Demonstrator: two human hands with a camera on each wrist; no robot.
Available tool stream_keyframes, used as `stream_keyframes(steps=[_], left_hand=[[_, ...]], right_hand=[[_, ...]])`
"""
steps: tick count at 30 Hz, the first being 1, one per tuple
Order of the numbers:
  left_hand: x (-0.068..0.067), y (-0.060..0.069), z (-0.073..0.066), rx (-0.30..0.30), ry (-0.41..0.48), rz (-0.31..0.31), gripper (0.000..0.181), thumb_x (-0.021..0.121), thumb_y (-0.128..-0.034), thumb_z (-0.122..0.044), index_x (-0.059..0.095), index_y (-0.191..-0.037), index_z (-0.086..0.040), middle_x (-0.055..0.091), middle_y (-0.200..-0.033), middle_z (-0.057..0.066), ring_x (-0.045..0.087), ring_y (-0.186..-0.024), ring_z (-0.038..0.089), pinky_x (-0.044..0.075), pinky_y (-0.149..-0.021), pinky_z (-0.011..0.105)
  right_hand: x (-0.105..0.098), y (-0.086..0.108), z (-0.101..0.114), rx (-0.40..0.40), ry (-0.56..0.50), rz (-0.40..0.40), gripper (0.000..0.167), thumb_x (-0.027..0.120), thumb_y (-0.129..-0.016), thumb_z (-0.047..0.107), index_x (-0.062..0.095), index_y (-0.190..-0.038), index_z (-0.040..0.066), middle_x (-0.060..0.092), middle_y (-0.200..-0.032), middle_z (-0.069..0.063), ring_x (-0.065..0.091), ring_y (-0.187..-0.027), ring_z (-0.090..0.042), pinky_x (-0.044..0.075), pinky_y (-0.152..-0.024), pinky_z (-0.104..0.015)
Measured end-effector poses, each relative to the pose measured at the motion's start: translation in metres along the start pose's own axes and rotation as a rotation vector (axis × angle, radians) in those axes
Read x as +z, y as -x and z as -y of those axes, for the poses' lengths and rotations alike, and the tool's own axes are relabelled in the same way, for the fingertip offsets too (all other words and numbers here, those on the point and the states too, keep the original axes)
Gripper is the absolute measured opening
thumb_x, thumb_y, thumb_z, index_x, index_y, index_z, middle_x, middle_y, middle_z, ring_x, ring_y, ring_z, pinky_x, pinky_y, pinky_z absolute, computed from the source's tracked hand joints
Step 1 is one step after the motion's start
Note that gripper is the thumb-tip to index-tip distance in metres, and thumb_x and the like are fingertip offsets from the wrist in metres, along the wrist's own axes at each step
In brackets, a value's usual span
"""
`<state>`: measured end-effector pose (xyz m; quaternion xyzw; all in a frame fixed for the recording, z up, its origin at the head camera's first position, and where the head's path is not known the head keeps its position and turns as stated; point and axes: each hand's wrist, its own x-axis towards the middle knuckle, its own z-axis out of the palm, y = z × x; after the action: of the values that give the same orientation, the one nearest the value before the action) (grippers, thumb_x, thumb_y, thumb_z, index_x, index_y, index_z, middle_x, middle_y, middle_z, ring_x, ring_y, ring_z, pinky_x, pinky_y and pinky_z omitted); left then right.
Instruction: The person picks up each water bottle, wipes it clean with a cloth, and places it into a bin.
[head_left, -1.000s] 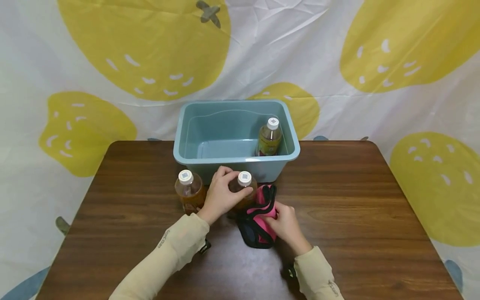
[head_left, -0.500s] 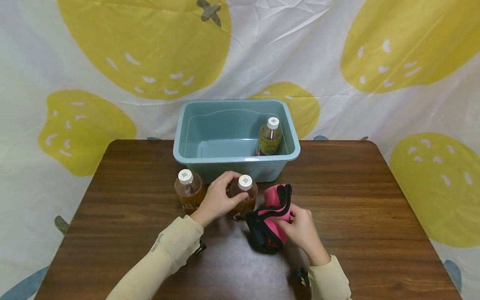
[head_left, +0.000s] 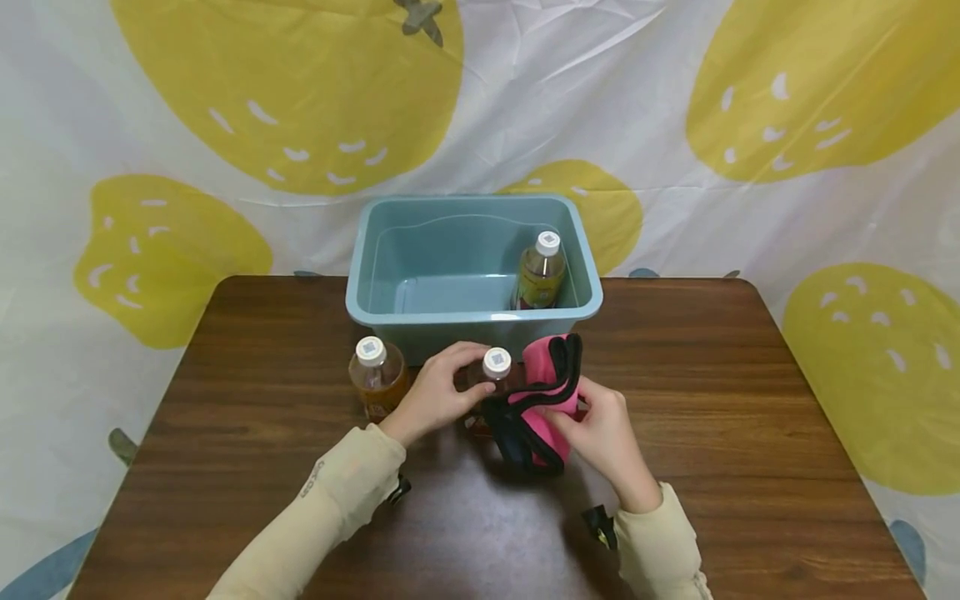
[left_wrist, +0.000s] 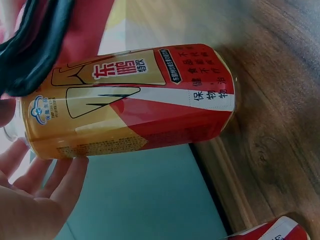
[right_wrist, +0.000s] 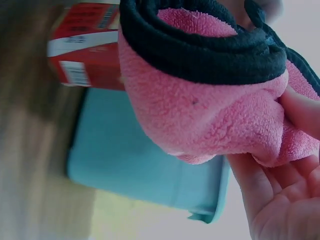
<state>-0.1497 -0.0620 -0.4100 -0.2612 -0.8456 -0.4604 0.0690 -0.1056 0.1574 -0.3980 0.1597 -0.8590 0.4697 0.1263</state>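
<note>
In the head view my left hand (head_left: 438, 392) grips a drink bottle (head_left: 497, 363) near its shoulder, thumb on the near side. This bottle stands upright on the table and has a white cap; the left wrist view shows its red and gold label (left_wrist: 140, 100). My right hand (head_left: 607, 429) pinches a folded pink cloth (head_left: 538, 360) with black edging, held up against or just beside the bottle's right side. Seen from the right wrist, the fluffy cloth (right_wrist: 200, 110) bunches between thumb and fingers and covers part of the bottle (right_wrist: 90, 47).
A second white-capped bottle (head_left: 380, 385) stands left of my left hand. Behind the hands is a blue-grey plastic bin (head_left: 465, 320), with another bottle (head_left: 541, 279) upright at its right end. The brown wooden table (head_left: 720, 400) backs onto a lemon-print curtain (head_left: 285, 100).
My right hand drew the cloth off to the right, then lifted it back up and left to the bottle. The held bottle shifted slightly right; my left hand kept its grip.
</note>
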Motion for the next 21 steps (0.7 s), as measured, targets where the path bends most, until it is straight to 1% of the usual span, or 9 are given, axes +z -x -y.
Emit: stream_keyframes(steps=[5, 8, 12, 16, 21], left_hand=[[-0.001, -0.001, 0.001, -0.013, -0.006, 0.015, 0.037, 0.069, -0.0747, -0.012, 0.063, -0.11, -0.002, 0.061, -0.11, 0.011, 0.056, -0.104, 0.023, 0.041, -0.093, 0.037], [-0.003, -0.001, 0.002, -0.017, -0.008, 0.024, 0.037, 0.066, -0.0735, -0.008, 0.063, -0.11, -0.003, 0.061, -0.11, 0.011, 0.056, -0.104, 0.022, 0.042, -0.092, 0.036], [-0.005, -0.002, 0.003, -0.028, -0.007, 0.031, 0.036, 0.064, -0.0714, -0.005, 0.065, -0.108, -0.006, 0.063, -0.108, 0.008, 0.058, -0.1, 0.02, 0.045, -0.087, 0.035], [-0.007, -0.004, 0.003, -0.044, -0.003, 0.039, 0.034, 0.066, -0.0721, -0.008, 0.066, -0.106, -0.008, 0.064, -0.104, 0.006, 0.059, -0.093, 0.018, 0.048, -0.08, 0.033], [-0.007, -0.005, 0.002, -0.069, -0.012, 0.05, 0.033, 0.067, -0.0723, -0.01, 0.066, -0.106, -0.008, 0.065, -0.103, 0.006, 0.059, -0.09, 0.017, 0.048, -0.078, 0.031]], right_hand=[[0.004, -0.011, 0.01, -0.007, -0.001, 0.018, 0.025, 0.077, -0.07, 0.008, 0.067, -0.092, 0.007, 0.067, -0.078, -0.005, 0.059, -0.063, -0.01, 0.052, -0.058, -0.022], [0.008, -0.015, 0.012, -0.008, 0.004, 0.03, 0.025, 0.078, -0.069, 0.009, 0.067, -0.092, 0.006, 0.067, -0.075, -0.004, 0.057, -0.061, -0.01, 0.051, -0.057, -0.023], [0.012, -0.02, 0.014, -0.006, 0.022, 0.045, 0.024, 0.078, -0.069, 0.01, 0.067, -0.09, 0.006, 0.065, -0.072, -0.003, 0.055, -0.058, -0.01, 0.05, -0.056, -0.023], [0.015, -0.024, 0.016, -0.015, 0.088, 0.051, 0.023, 0.079, -0.068, 0.012, 0.067, -0.087, 0.007, 0.063, -0.068, -0.002, 0.051, -0.056, -0.011, 0.046, -0.053, -0.024], [0.018, -0.022, 0.014, -0.026, 0.178, 0.036, 0.023, 0.08, -0.068, 0.013, 0.067, -0.084, 0.005, 0.061, -0.065, -0.003, 0.049, -0.055, -0.011, 0.044, -0.052, -0.025]])
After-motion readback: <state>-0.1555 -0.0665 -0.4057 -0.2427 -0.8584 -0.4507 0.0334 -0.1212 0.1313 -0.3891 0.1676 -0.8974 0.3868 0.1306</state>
